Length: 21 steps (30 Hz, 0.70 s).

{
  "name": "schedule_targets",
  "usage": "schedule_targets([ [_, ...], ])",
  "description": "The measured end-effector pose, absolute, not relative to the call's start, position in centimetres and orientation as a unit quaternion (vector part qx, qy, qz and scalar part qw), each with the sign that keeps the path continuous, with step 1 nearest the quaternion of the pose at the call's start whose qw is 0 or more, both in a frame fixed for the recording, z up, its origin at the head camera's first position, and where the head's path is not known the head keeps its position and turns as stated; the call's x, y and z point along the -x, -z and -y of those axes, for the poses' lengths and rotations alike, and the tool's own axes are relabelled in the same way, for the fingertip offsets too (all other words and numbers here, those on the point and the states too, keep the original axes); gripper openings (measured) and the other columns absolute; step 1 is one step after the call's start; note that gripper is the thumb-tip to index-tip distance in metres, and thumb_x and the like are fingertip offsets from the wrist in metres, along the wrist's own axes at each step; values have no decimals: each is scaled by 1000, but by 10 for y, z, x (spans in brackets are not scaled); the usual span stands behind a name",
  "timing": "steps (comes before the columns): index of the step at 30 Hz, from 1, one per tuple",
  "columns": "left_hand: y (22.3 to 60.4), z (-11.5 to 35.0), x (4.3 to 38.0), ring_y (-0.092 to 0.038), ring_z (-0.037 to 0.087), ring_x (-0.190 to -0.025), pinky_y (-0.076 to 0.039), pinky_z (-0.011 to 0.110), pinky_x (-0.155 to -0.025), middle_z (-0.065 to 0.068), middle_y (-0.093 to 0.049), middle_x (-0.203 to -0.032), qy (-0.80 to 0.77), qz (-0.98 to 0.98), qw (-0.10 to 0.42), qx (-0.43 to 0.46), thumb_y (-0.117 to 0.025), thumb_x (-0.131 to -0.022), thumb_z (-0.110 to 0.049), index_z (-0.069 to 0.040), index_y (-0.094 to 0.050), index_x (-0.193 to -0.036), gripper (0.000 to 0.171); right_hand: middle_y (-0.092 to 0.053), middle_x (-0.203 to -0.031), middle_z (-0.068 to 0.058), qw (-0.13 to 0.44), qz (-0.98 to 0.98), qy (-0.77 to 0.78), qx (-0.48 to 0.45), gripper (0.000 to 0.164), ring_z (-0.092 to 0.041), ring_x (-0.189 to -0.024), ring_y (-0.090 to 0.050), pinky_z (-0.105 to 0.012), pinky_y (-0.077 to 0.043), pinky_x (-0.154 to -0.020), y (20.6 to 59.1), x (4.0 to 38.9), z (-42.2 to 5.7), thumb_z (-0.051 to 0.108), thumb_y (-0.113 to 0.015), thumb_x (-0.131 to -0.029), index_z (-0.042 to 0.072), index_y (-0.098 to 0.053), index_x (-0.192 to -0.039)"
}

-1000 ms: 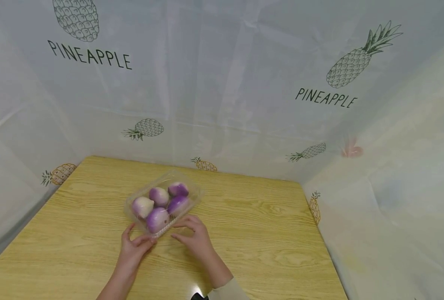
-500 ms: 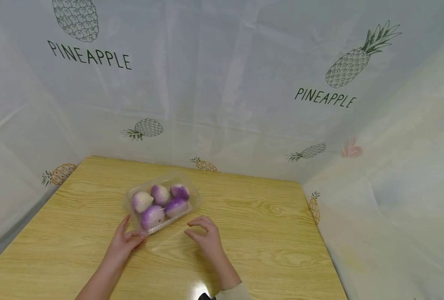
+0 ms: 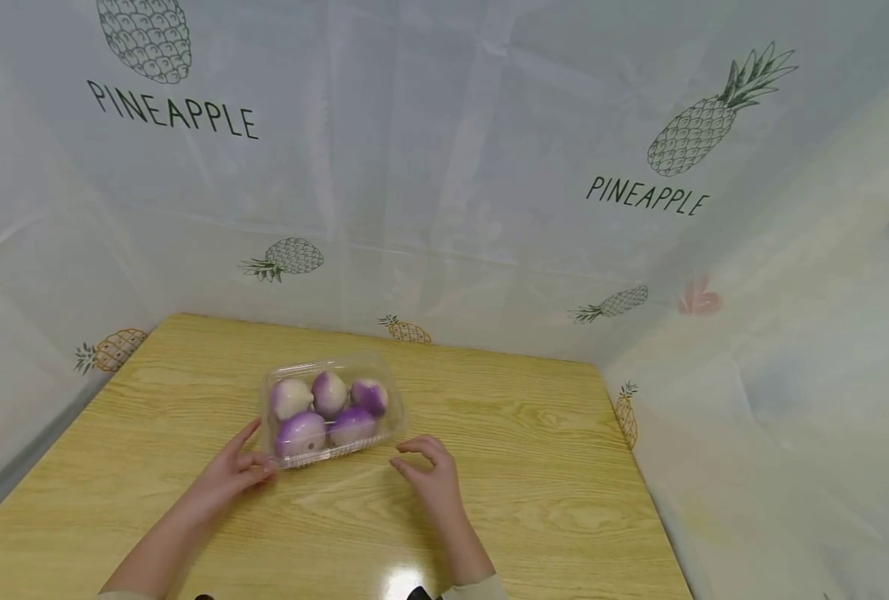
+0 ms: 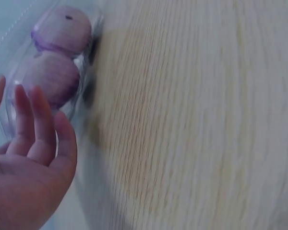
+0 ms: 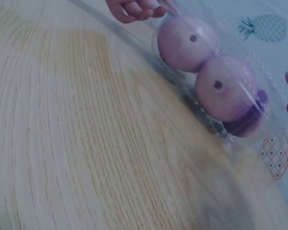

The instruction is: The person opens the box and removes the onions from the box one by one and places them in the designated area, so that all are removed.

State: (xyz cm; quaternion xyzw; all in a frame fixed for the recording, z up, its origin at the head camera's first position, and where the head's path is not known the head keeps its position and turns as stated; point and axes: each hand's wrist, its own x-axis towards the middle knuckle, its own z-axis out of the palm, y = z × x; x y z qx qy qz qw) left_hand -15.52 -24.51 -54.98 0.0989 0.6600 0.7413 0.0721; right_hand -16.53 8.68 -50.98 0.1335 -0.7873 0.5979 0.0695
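Observation:
A clear plastic box (image 3: 395,412) with a ribbed rim lies on the wooden table. Inside are several purple-and-white, round vegetables (image 3: 302,433) that look like onions or turnips; dark holes show in some. At the box's near left corner, my left hand (image 3: 230,477) reaches out with thumb and fingers spread, the fingertips at or touching its side. In the left wrist view, these fingers (image 4: 43,127) look loosely bent beside the plastic. Close to the near right corner, my right hand (image 3: 432,479) holds nothing; its thumb and index finger are apart, with a small gap to the box.
The yellow wood-grain table (image 3: 549,467) extends right of and in front of the box. Behind and at both sides hangs a pale curtain (image 3: 444,192) printed with pineapples, meeting the table's far edge.
The box has turned clockwise, so its near long side lies more level across the view. My left hand has moved left and my right hand right, away from each other.

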Motion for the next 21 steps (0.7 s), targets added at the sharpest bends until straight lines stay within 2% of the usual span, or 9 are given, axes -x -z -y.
schedule_targets([
  [4, 550, 255, 160, -67, 18, -83, -56, 29, -77, 7, -69, -90, -741, -654, 90, -122, -55, -93, 10, 8, 9, -149, 85, -66, -102, -13, 78, 789, -597, -124, 17, -26, -104, -59, -48, -40, -102, 508, 165, -91, 2, -77, -80, 2, -72, -97],
  [9, 552, 267, 167, -68, 20, -87, -56, 32, -82, 9, -68, -94, -746, -635, 116, -162, -53, -95, 9, 4, 8, -151, 83, -65, -102, -4, 85, 794, -593, -107, 20, -21, -104, -57, -39, -43, -100, 532, 176, -97, 8, -80, -80, 3, -73, -99],
  [15, 557, 280, 175, -67, 24, -93, -54, 37, -88, 10, -65, -98, -757, -603, 152, -202, -48, -97, 10, 0, 9, -152, 80, -62, -104, 4, 68, 796, -590, -115, 26, -17, -107, -54, -42, -40, -101, 546, 183, -102, 18, -81, -80, 4, -73, -102],
  [21, 563, 294, 186, -66, 24, -96, -52, 38, -90, 11, -65, -101, -754, -589, 178, -230, -44, -98, 11, -5, 5, -155, 77, -62, -103, 6, 80, 808, -564, -151, 23, -17, -104, -54, -38, -46, -94, 549, 189, -102, 16, -82, -79, 8, -74, -98],
])
